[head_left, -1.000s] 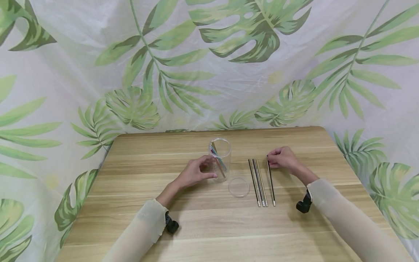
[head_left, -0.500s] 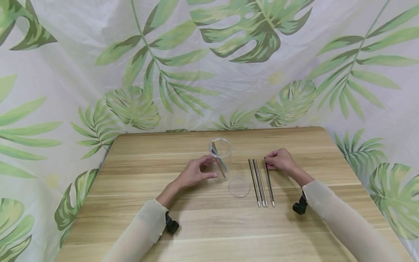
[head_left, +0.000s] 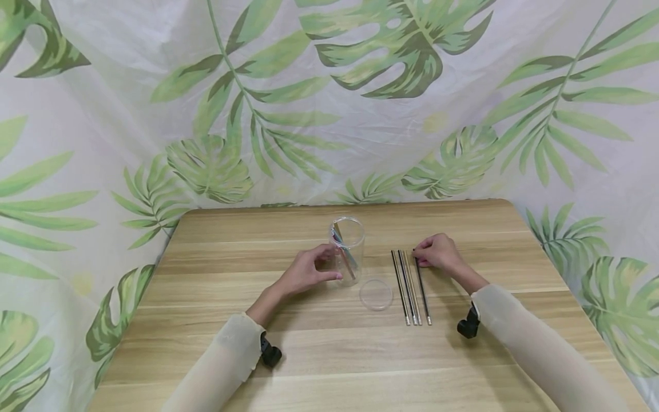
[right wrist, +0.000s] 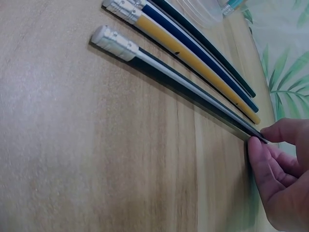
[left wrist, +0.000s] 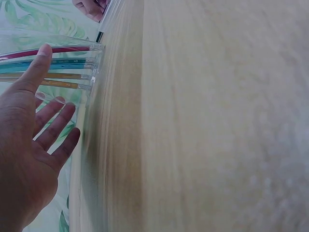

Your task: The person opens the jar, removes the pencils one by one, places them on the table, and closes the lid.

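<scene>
Near the middle of the table stands a clear plastic jar with several pencils leaning inside. My left hand loosely holds its left side, thumb on the near side and fingers on the far side. Red, teal and yellow pencils show through its wall in the left wrist view. To the right, my right hand pinches the far tip of a black pencil between thumb and fingers. The pencil's eraser end points toward me. Alongside it, a yellow pencil and dark pencils lie in a row.
A round clear lid lies flat between the jar and the pencil row. The wooden table ends at the back against a leaf-patterned cloth. Dark wrist cameras hang below both sleeves.
My right hand has slid slightly left with the black pencil, bringing its tip closer to the row. The left hand and jar have stayed in place.
</scene>
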A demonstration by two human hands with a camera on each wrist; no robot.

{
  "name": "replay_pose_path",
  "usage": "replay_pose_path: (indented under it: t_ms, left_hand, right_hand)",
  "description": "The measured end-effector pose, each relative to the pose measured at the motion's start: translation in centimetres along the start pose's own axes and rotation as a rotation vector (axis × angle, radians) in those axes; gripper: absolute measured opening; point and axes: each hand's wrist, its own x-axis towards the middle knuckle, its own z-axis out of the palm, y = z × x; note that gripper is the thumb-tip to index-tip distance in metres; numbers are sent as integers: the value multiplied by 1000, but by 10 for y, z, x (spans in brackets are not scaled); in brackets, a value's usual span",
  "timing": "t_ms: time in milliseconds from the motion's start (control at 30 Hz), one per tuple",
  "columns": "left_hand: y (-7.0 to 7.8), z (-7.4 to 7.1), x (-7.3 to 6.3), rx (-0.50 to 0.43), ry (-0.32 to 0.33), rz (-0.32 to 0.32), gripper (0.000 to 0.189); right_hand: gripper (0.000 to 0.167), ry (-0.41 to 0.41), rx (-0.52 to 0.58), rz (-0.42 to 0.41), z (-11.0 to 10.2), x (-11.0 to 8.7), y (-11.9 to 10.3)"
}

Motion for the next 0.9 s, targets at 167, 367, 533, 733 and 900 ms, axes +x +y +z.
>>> replay_pose_path:
  t_ms: [167,367,533,733,900]
  left_hand:
    - [-1,1,-1,0,1,3,66]
    - [-1,1,0,4,1,-2,64]
    - [-1,0,1,12,2,-2,64]
    - [-1,1,0,10,3,-4,65]
    - [-1,1,0,8,-1,-10,65]
  right_hand:
    - [16,9,-64,-28,1,-1,1]
    - [12,34,-111,-65,2,-2,1]
    - [11,54,-116,-78,3,-2,0]
    - [11,53,-129,-91,3,-1,3]
    - [11,52,-127,-90,4,-2,4]
